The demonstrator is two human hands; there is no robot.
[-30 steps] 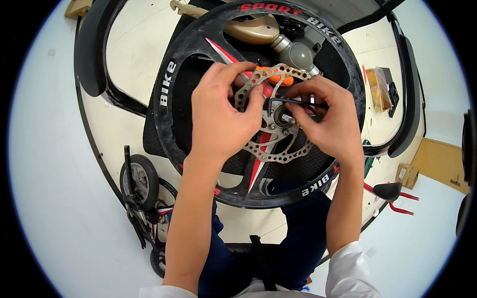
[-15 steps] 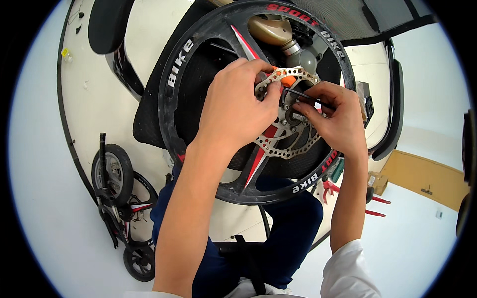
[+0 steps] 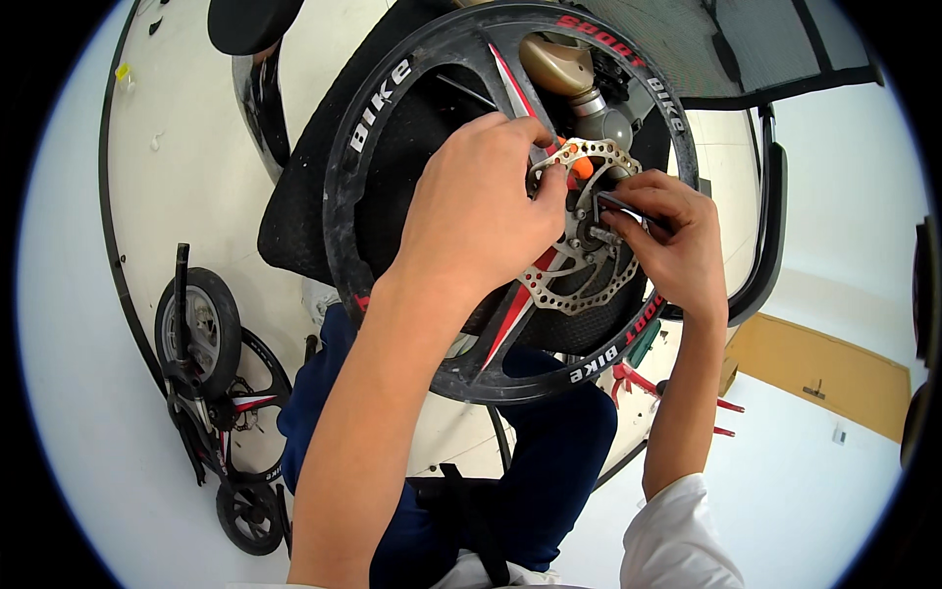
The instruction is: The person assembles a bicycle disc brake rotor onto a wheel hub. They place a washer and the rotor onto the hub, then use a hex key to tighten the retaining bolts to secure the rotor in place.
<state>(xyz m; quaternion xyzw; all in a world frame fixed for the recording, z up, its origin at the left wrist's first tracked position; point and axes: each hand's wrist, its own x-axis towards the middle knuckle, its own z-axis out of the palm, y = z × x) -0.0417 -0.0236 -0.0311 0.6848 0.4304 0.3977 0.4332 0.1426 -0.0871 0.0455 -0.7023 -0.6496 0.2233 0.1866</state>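
A black bicycle wheel [image 3: 340, 211] with red and white spokes lies in front of me. A drilled silver brake disc [image 3: 567, 300] sits at its hub [image 3: 598, 236]. My left hand [image 3: 488, 201] is closed at the disc's upper left edge, thumb on its face and index finger curled at the rim. Pinched in my right hand [image 3: 677, 240] is a dark hex key [image 3: 626, 206], its short leg pointing down at the bolts around the hub. My right fingers partly cover the key's long arm. Whether its tip sits in a bolt is hard to make out.
Under the wheel is a black chair seat [image 3: 304, 221]; a gold and grey tool [image 3: 559, 67] shows between the spokes. A mesh chair back [image 3: 756, 44] stands at upper right. A bicycle [image 3: 211, 412] stands on the floor at left. Red parts [image 3: 638, 381] lie at right.
The hex key has tilted more steeply, and its short leg is nearer the hub. My right hand has lowered slightly with it. My left hand keeps its hold. The whole view has shifted a little.
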